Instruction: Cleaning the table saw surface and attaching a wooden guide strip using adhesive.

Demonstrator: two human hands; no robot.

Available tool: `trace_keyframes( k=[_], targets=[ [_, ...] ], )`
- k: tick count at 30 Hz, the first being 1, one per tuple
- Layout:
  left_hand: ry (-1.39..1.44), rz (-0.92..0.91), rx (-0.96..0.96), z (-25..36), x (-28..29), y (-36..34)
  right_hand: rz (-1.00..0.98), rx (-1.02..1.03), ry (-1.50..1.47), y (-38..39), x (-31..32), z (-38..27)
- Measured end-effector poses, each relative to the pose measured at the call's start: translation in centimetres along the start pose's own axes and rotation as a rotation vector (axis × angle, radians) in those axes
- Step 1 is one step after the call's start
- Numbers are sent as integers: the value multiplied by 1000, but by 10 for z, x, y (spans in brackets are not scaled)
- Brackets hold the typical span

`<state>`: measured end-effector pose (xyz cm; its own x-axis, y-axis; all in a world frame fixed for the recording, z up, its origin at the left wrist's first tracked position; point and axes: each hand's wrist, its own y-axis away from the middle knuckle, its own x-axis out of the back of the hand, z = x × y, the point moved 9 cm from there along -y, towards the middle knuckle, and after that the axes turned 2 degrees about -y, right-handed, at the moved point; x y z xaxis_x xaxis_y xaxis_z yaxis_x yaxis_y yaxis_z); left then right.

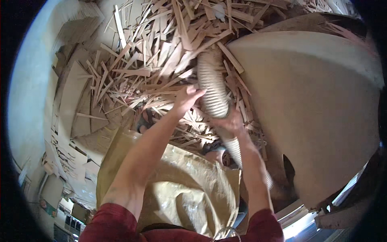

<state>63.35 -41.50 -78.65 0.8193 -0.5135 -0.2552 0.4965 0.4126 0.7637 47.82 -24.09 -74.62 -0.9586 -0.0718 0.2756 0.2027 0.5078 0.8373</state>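
Note:
A ribbed, pale flexible hose [212, 82] runs from the wood scraps down past my right forearm. My right hand [231, 121] is wrapped round it about midway, slightly blurred. My left hand [188, 100] is at the hose's left side, fingers stretched out and apart; whether they touch the hose I cannot tell. The hose's far end goes in among the scraps, so its mouth is hidden. Thin wood offcuts [167, 52] lie heaped beyond and beneath both hands.
A large, pale curved panel [310, 109] fills the right side, close to my right arm. A stiff tan sheet like an apron [189, 185] spreads below my forearms. Flat boards [71, 99] lean at the left. Dark footwear [144, 121] shows among the scraps.

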Motion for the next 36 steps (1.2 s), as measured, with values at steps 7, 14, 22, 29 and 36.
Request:
trace_keyframes(
  k=[7, 14, 22, 29, 36],
  targets=[
    [451, -225, 217, 48, -28, -49, -102, -35, 42, 36, 2, -36],
    [827, -891, -454, 37, -9, 5, 295, 614, 37, 140, 35, -119],
    [491, -312, -175, 59, -44, -26, 102, 230, 39, 95, 33, -116],
    [283, -243, -85, 74, -56, -13, 231, 269, 318, 79, 21, -52],
    [77, -133, -110, 106, -72, 6, 275, 209, 199, 98, 48, -44]
  ],
)
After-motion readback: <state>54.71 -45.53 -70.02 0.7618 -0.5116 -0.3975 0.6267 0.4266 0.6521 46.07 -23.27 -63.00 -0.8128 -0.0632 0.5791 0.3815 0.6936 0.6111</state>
